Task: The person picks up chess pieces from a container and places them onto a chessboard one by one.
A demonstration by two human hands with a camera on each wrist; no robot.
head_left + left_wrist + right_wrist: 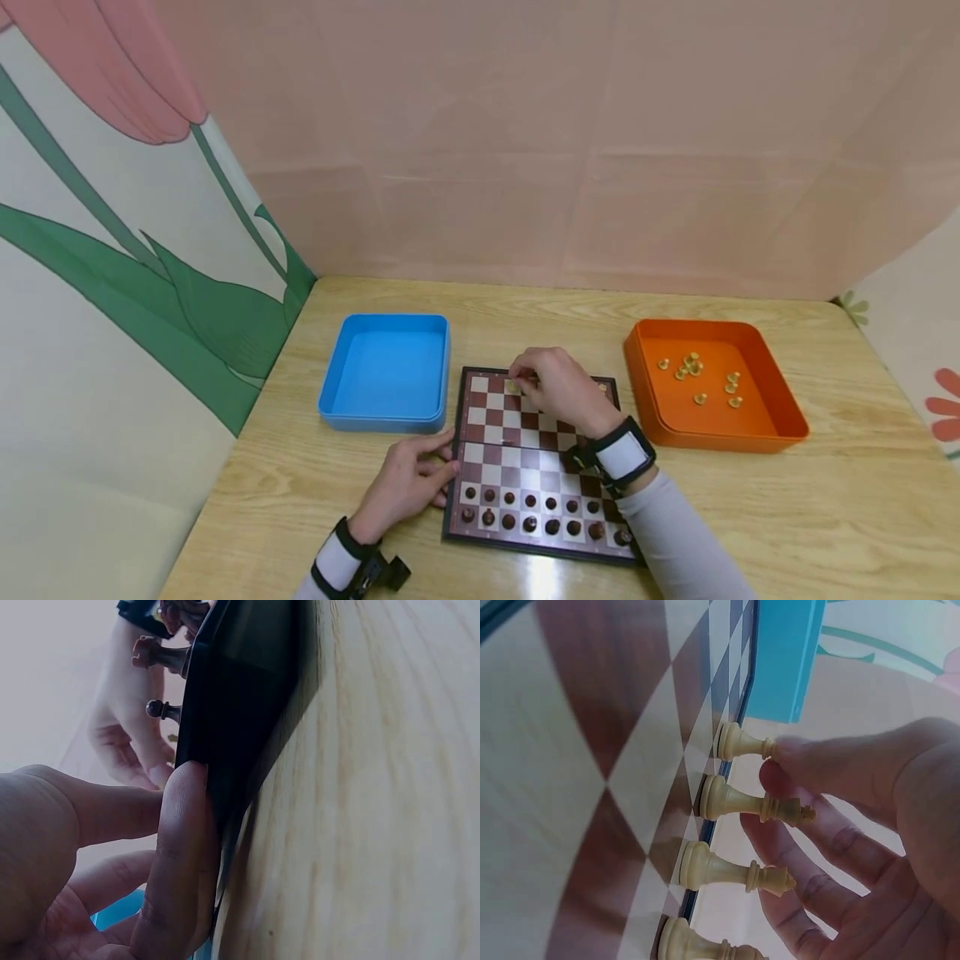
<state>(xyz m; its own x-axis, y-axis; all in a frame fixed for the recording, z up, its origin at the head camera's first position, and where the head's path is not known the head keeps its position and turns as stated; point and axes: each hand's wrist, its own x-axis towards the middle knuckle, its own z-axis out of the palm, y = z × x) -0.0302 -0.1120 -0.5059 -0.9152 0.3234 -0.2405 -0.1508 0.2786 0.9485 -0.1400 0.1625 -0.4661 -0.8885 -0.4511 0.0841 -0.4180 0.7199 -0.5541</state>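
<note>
Pale chess piece (744, 745) stands upright on chessboard (517, 454), fingers (832, 761) pinching its top.

A pale wood-grain surface (750, 500) carried three things. A blue tray (386, 371) sat toward its left, an orange tray (712, 385) toward its right, and a folding chessboard (525, 462) lay between them, nearer the front edge.

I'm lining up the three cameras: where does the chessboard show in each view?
Head: chessboard at table centre, between both hands.
Left wrist: its dark edge runs top to bottom, thumb pressed against it.
Right wrist: its squares fill the left.
Shared landmark: blue tray.
</note>
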